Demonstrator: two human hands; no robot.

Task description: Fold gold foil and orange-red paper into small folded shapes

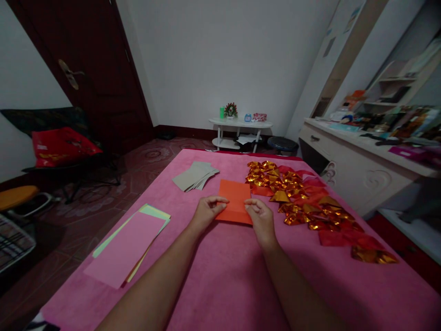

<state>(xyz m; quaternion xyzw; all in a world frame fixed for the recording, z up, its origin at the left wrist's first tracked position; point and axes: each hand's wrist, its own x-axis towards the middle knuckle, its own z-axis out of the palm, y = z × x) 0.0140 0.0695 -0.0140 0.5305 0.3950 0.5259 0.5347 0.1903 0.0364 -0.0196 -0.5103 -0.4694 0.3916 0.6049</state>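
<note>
An orange-red sheet of paper (235,196) lies on the pink tablecloth (227,276) in the middle of the table. My left hand (206,212) pinches its near left edge with curled fingers. My right hand (260,217) pinches the near right edge in the same way. Both forearms reach in from the bottom of the view.
A fanned stack of grey sheets (195,176) lies beyond the hands. Pink, green and yellow sheets (129,246) lie at the left edge. Several gold and red folded pieces (310,207) run along the right. A white desk (365,161) stands right, a dark door (86,69) left.
</note>
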